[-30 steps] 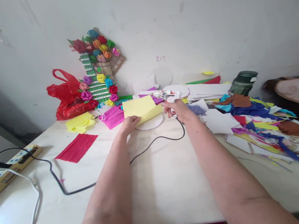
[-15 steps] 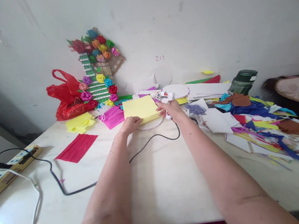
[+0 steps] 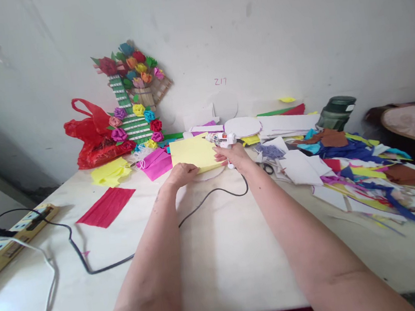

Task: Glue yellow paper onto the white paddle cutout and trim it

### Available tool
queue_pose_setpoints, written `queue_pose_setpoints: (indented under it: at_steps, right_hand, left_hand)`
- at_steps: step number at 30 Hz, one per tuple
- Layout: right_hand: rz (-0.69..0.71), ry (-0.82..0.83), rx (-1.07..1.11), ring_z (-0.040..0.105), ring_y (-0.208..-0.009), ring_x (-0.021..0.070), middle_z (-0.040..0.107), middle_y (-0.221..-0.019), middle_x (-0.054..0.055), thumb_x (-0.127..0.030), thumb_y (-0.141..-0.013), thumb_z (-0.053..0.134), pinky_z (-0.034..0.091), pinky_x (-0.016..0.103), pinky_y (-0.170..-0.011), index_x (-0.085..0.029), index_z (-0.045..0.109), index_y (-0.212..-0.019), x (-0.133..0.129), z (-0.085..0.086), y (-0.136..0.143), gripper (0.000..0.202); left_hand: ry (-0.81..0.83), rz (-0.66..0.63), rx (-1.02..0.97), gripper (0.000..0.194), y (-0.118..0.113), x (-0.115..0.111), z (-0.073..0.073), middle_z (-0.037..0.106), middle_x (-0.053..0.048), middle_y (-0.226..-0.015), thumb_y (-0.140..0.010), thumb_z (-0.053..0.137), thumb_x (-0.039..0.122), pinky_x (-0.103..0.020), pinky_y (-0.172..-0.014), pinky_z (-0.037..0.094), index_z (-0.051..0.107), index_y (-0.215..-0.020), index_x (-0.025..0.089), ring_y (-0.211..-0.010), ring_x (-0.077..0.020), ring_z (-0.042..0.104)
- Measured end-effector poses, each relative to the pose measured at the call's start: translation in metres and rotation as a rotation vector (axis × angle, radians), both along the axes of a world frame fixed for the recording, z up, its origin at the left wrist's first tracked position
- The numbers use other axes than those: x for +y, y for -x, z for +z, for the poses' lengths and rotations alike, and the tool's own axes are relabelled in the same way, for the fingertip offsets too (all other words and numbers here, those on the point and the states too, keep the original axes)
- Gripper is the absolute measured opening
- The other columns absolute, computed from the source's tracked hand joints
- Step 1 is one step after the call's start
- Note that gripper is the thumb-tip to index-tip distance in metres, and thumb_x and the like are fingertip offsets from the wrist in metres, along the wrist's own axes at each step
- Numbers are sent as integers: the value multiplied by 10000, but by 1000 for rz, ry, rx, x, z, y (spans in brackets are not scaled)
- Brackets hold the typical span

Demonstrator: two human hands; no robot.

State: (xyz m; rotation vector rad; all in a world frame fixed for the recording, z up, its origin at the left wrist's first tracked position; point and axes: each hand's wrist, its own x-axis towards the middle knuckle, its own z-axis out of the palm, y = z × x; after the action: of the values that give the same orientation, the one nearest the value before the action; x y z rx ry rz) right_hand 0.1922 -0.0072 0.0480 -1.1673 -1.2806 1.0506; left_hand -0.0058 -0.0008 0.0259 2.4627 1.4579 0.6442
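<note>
A person's bare hands work at the far side of a pale table [image 3: 219, 255], close to a white wall. The left hand [image 3: 182, 172] lies palm down w/ fingers curled over the near-left corner of a yellow paper sheet [image 3: 193, 152], pinning it flat; the sheet's long axis runs roughly left-right across the table. The right hand [image 3: 232, 155] is closed round the grip of a white glue gun [image 3: 222, 137], whose body lies approx. level w/ its nozzle pointing left, touching or just over the sheet's far-right edge; contact can't be told. A black cord [image 3: 205, 198] trails from under the right hand leftward across the table to a power strip [image 3: 16, 234] at the left edge. A white disc [image 3: 210, 174] peeks from beneath the sheet's near edge. Left of the sheet: pink paper [image 3: 155, 163], crumpled yellow paper [image 3: 111, 171] & a red sheet [image 3: 106, 207]. Behind them a red plastic bag [image 3: 94, 136] & a paper-flower decoration [image 3: 134, 96] leaning on the wall. At right, a heap of coloured paper scraps [image 3: 361, 172] & a dark green jar [image 3: 336, 113].
</note>
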Motion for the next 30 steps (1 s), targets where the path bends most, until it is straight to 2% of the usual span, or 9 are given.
queue_pose_setpoints:
  at_steps: [6, 10, 15, 21, 25, 30]
  right_hand:
    - [2, 90, -94, 596, -488, 138, 618, -622, 55, -408, -628, 676, 465, 206, -378, -105, 565, -885, 0, -3, 1, 413]
    - [-14, 141, -166, 601, -495, 154, 617, -635, 63, -445, -610, 675, 456, 212, -358, -111, 561, -896, 2, -7, 1, 455]
    - [-26, 138, -189, 603, -504, 154, 619, -659, 68, -477, -606, 663, 452, 210, -356, -121, 566, -913, 4, -12, 0, 480]
    - [-70, 126, -162, 603, -506, 142, 630, -685, 67, -471, -607, 662, 443, 194, -350, -125, 562, -915, 6, -12, -1, 473]
    - [-103, 96, -147, 607, -511, 134, 640, -695, 62, -462, -645, 630, 430, 180, -348, -135, 567, -923, 10, -14, -2, 434]
    - [-134, 86, -116, 620, -534, 143, 643, -714, 74, -442, -672, 607, 416, 174, -346, -130, 576, -916, 10, -13, -3, 397]
  left_hand:
    - [51, 64, 36, 434, -7, -3, 9, 597, -44, -577, -790, 344, 448, -242, -558, 312, 644, -605, 197, -576, -157, 498]
    - [-52, 77, 122, 302, -9, 0, 3, 663, -55, -715, -747, 446, 374, -251, -613, 351, 701, -737, 212, -677, -186, 554]
    - [-158, 46, 152, 251, -8, 6, -10, 637, -40, -880, -692, 533, 330, -246, -726, 389, 699, -869, 265, -785, -173, 563]
    - [-183, 84, 185, 307, -10, 5, -12, 566, -46, -987, -728, 516, 336, -259, -802, 399, 656, -998, 291, -856, -163, 550]
    - [-207, -20, 223, 332, -14, 6, -13, 568, -24, -1140, -807, 422, 353, -343, -914, 342, 627, -1060, 288, -1074, -231, 424]
    - [-71, -38, 255, 491, -21, 4, -15, 272, 30, -1407, -845, 242, 518, -438, -1032, 135, 523, -1189, 309, -1297, -279, 100]
